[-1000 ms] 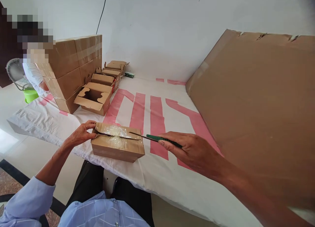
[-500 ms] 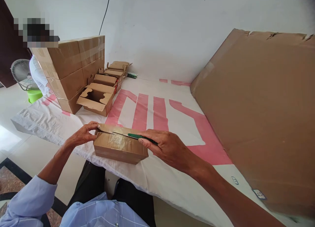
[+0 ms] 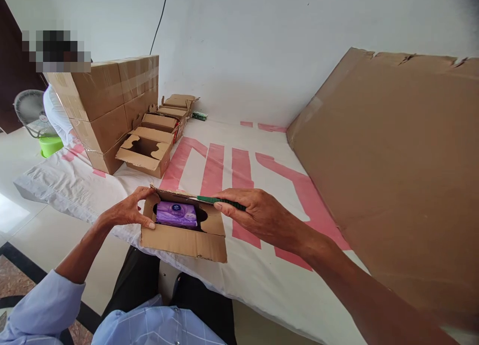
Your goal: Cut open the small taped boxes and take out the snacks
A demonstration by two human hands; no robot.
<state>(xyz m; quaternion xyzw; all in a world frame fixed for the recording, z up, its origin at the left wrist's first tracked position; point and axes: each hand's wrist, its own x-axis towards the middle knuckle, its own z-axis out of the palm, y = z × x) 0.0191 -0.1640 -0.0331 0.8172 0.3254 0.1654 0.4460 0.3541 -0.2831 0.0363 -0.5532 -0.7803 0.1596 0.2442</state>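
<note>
In front of me on the cloth-covered table lies a small cardboard box [image 3: 183,242], its two long top flaps parted. A purple tissue pack [image 3: 176,214] shows through the opening between the inner flaps. My left hand [image 3: 130,210] grips the box's left end, thumb on the near flap and fingers at the far side. A green-handled knife [image 3: 220,201] is in my right hand [image 3: 250,210], above the box's right part. Its thin blade points left along the far flap; whether the two touch I cannot tell.
Several opened cardboard boxes [image 3: 144,153] stand in a row at the back left, beside stacked taped cartons [image 3: 103,93]. A large cardboard carton [image 3: 392,170] rises at the right. Behind the stack sits another person [image 3: 56,108], near a fan [image 3: 32,113] and a green stool [image 3: 50,146].
The box's top flaps have opened, exposing the purple tissue pack. My left thumb has moved onto the near flap. The knife has shifted slightly up and right from the top seam.
</note>
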